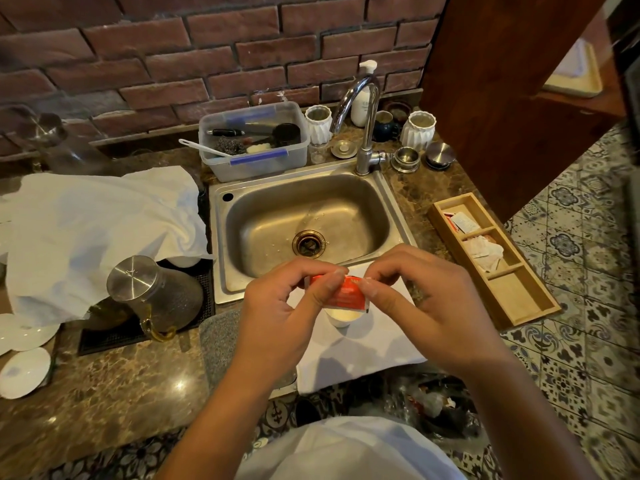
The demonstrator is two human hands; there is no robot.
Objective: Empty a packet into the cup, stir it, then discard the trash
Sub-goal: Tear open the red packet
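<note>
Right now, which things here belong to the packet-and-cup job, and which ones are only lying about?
For the job:
- red packet, pinched by left hand and right hand
- white cup below it
- trash bag on the floor

Lying about:
- sink
- plastic tub of utensils
- wooden organizer
- steel kettle
- white towel

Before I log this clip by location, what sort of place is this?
Most likely a small kitchen or coffee corner: a steel sink with a curved faucet set in a stone counter, a tub of washing-up tools, and a wooden tray of packets beside it.
</note>
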